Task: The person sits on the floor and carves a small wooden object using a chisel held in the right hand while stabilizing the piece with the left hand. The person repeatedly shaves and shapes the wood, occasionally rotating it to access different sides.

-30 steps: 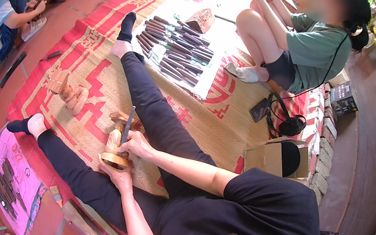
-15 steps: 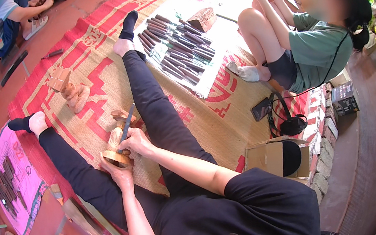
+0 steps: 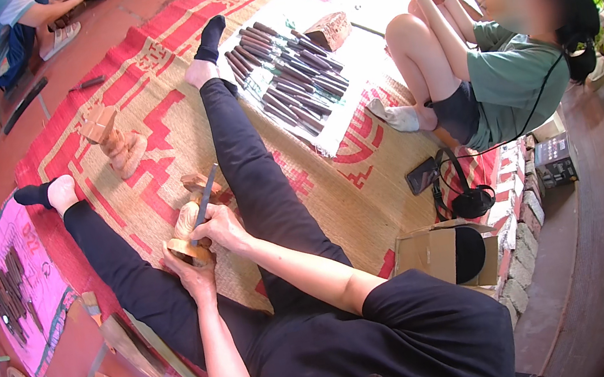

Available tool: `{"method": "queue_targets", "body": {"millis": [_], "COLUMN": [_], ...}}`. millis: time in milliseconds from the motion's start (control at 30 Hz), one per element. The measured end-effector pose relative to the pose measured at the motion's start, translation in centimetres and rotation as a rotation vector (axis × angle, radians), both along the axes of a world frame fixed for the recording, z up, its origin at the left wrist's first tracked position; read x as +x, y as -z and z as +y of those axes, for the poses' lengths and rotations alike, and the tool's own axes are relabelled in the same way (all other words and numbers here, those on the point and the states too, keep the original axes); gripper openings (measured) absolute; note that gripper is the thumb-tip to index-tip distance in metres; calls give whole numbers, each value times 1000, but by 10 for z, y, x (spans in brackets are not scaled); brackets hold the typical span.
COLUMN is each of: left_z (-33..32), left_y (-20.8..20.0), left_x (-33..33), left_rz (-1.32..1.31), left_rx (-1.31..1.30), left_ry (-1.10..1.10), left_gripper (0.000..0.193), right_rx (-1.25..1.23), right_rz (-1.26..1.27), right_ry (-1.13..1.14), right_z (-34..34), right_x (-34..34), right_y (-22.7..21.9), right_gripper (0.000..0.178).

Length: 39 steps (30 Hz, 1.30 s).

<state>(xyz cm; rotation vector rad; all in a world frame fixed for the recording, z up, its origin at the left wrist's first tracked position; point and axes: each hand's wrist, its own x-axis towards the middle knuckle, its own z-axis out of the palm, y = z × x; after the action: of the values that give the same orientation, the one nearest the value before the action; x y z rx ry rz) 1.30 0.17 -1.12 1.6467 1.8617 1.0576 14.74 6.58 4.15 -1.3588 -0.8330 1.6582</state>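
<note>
Steadying a wooden carving (image 3: pixel 186 221) over the woven mat (image 3: pixel 361 211), curled the left grip (image 3: pixel 193 275) round its circular base (image 3: pixel 184 249). Clasped a dark, slim tool (image 3: pixel 208 191) in the tightly closed right grip (image 3: pixel 223 229). Could not make out most left fingertips beneath the base, nor the tool's end inside the right grip.

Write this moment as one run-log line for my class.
left hand: holding carved wooden figure | right hand: gripping long narrow tool | nearby: another wooden figure, patterned mat
</note>
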Motion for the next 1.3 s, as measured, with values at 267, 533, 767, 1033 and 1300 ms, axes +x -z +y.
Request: {"method": "queue_targets", "body": {"millis": [267, 533, 767, 1033, 1300], "left_z": [1, 0, 0, 0, 0], "left_y": [7, -4, 10, 10, 11], "left_x": [-1, 0, 0, 2, 2], "left_rz": [-42, -7, -2, -19, -25], "left_rx": [-39, -39, -28, 26, 3], "left_ry": [-42, -9, -38, -30, -46], "left_gripper": [94, 99, 105, 106, 101], "right_rx": [117, -16, 683, 256, 374], "right_rz": [-162, -134, -559, -83, -237], "right_ry": [-104, -23, -201, -64, -77], "right_z": [-2, 8, 3, 7, 2], "right_x": [-9, 2, -2, 1, -5], "right_y": [5, 3, 1, 7, 11], "right_gripper": [17, 8, 34, 36, 33]}}
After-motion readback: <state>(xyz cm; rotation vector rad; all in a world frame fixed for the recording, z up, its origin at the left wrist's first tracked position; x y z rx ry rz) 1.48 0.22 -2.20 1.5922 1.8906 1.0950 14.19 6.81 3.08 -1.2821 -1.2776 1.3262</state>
